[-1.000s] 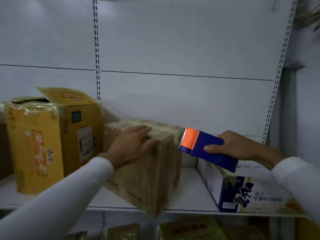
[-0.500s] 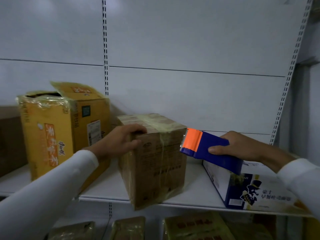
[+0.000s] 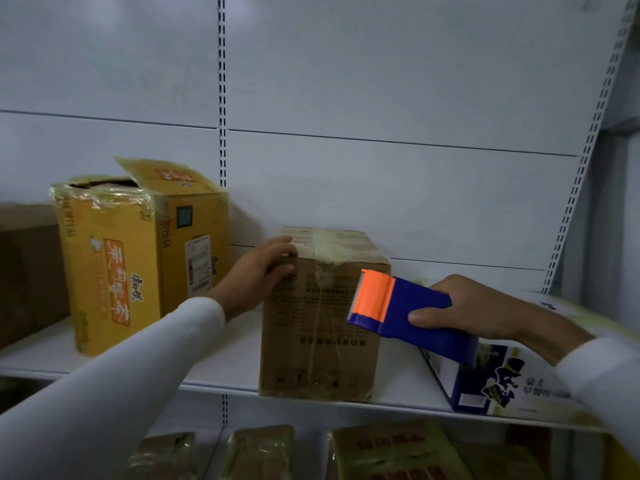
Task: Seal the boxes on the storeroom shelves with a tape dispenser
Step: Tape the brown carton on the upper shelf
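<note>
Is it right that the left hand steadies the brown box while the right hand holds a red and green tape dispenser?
Not quite. The head view shows the tape dispenser is blue and orange, not red and green. The rest holds: the left hand steadies the brown box and the right hand holds the dispenser.

Blue plastic tape dispenser (image 3: 412,315) with an orange head; plain brown cardboard box (image 3: 320,327); yellow carton (image 3: 138,251) printed in orange; white metal shelf (image 3: 221,368).

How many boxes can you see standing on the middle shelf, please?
3 clearly: open yellow cardboard box at left, taped brown cardboard box in the centre, white-and-blue printed box at right. A brown shape at far left may be another.
</note>
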{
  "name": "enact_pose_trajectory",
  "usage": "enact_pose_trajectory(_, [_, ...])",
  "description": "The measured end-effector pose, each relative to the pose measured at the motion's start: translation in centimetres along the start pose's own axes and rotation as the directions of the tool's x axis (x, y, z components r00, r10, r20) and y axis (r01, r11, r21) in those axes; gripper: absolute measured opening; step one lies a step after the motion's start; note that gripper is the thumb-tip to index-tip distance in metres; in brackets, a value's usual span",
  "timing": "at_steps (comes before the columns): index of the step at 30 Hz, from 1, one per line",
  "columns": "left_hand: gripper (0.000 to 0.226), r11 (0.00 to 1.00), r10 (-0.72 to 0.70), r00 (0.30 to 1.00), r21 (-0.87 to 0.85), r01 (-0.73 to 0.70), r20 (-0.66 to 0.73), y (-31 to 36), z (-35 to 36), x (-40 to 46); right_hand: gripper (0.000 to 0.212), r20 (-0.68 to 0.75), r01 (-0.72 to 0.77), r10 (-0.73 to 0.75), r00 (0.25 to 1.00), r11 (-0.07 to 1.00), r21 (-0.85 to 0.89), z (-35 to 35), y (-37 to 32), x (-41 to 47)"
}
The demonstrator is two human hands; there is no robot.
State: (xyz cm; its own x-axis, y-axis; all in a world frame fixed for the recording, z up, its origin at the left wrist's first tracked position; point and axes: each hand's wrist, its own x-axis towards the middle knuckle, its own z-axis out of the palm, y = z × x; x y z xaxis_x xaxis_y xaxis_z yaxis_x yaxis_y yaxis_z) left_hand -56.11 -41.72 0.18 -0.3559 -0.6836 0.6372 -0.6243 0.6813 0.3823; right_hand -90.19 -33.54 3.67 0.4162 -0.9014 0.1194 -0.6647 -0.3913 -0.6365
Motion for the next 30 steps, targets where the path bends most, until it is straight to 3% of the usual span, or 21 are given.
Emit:
enact_pose_trajectory(4, [0.032,0.987,-0.008,0.998,0.162,0.019,-0.066,-0.3,0.4,-0.6,0.045,0.017,0.005,-0.005,1.0,1.0,-0.003,0.7,-0.4,0.1])
enact_pose_trajectory(7, [0.043,0.967,0.085,0.986,0.249,-0.047,-0.145,0.5,0.3,-1.6,0.045,0.028,0.02,-0.019,0.999,1.0,-0.003,1.3,-0.6,0.3])
enact_pose_trajectory(9, [0.039,0.973,0.156,0.975,0.197,-0.124,-0.158,1.3,-0.1,-2.3,0.046,0.043,0.03,-0.03,0.999,1.0,0.006,1.8,-0.9,0.5])
enact_pose_trajectory(12, [0.032,0.982,0.177,0.982,0.071,-0.173,-0.071,2.9,-0.4,-3.4,0.052,0.058,0.039,-0.039,0.998,0.999,0.004,2.7,-1.2,0.9])
enact_pose_trajectory(17, [0.035,0.975,0.068,0.96,-0.223,-0.006,0.272,5.0,-0.4,-4.2,0.053,0.114,0.069,-0.068,0.991,0.998,-0.002,4.0,-1.6,1.7])
enact_pose_trajectory(20, [0.037,0.944,0.036,0.919,-0.315,0.098,0.393,5.4,-0.4,-4.3,0.037,0.135,0.088,-0.091,0.987,0.996,0.026,4.2,-1.9,1.8])
enact_pose_trajectory(24, [0.028,0.91,-0.007,0.899,-0.369,0.187,0.439,5.4,0.0,-4.5,0.028,0.153,0.1,-0.105,0.983,0.994,0.04,4.3,-2.1,1.9])
enact_pose_trajectory(30, [0.009,0.883,-0.121,0.928,-0.388,0.263,0.354,5.1,0.6,-4.6,0.042,0.161,0.122,-0.126,0.979,0.992,0.034,4.2,-1.9,2.2])
